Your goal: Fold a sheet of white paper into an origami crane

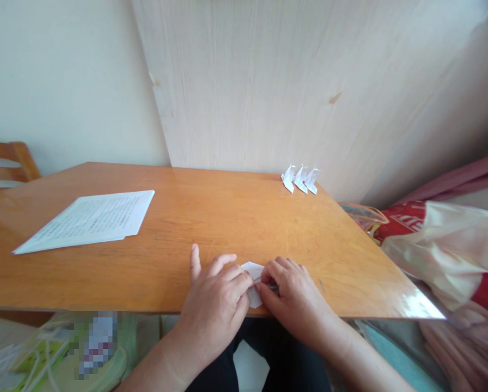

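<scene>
A small folded piece of white paper (pixel 252 268) lies on the wooden table close to its front edge, partly covered by my fingers. From the left, my left hand (pixel 219 291) presses on it with thumb and fingertips, its little finger raised away. My right hand (pixel 287 283) pinches the paper's right side, fingers curled over it. The fingertips of both hands almost meet over the middle of the paper, so the folds there are hidden.
Three folded white paper figures (pixel 300 178) stand in a row at the table's back right corner. A stack of printed sheets (pixel 92 220) lies at the left. The wooden table (pixel 211 212) meets a pale wall panel. Bags (pixel 444 245) fill the right side; a chair (pixel 21 163) stands far left.
</scene>
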Demonstrator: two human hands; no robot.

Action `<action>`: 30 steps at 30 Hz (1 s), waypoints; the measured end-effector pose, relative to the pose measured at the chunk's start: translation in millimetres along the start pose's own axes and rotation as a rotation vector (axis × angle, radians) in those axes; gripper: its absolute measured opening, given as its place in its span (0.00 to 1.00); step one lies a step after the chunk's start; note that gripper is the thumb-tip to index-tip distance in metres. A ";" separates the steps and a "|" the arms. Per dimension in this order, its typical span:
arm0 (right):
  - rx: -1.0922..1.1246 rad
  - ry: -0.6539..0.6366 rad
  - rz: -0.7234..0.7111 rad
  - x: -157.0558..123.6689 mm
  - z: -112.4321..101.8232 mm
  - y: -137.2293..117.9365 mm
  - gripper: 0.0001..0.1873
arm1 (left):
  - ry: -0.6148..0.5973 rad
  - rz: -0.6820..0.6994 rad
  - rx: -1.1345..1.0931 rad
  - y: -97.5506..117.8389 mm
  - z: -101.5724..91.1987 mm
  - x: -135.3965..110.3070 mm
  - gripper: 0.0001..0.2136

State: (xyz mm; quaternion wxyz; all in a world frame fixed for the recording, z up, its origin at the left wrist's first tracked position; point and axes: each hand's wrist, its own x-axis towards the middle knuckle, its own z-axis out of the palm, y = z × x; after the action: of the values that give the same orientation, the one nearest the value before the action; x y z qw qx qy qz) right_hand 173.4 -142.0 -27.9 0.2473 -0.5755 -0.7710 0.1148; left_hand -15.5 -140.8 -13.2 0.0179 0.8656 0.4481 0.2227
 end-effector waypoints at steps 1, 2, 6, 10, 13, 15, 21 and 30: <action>-0.005 0.000 -0.003 -0.4 -0.3 -0.1 0.07 | -0.005 0.007 0.005 -0.2 -0.3 -0.6 0.07; -0.011 0.000 -0.008 -0.7 -0.6 -0.3 0.06 | -0.010 0.015 0.009 -0.4 -0.6 -1.3 0.07; -0.043 0.000 -0.021 -1.9 -1.6 -1.8 0.04 | -0.015 0.041 0.015 -2.0 -0.9 -3.9 0.07; -0.102 -0.009 -0.022 -2.7 -4.3 -1.8 0.06 | -0.007 0.052 0.001 -3.8 0.1 -5.3 0.08; -0.127 -0.002 -0.019 -4.1 -8.2 1.7 0.05 | -0.010 0.050 -0.002 -4.2 0.4 -5.6 0.08; -0.136 0.004 -0.018 -5.5 -10.5 5.0 0.04 | -0.010 0.049 0.002 -4.1 0.4 -5.5 0.08; -0.163 0.005 -0.041 -9.2 -14.2 11.4 0.05 | 0.002 0.055 -0.006 -5.0 1.2 -5.1 0.09; -0.176 0.038 -0.021 -17.5 -20.1 24.6 0.05 | 0.023 0.051 -0.014 -6.5 3.5 -6.1 0.09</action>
State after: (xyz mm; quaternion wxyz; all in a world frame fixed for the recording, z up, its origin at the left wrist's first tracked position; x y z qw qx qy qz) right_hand 207.9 -153.1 -26.5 0.2118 -0.5890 -0.7792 0.0331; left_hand -22.1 -141.1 -20.2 0.0133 0.8740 0.4243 0.2363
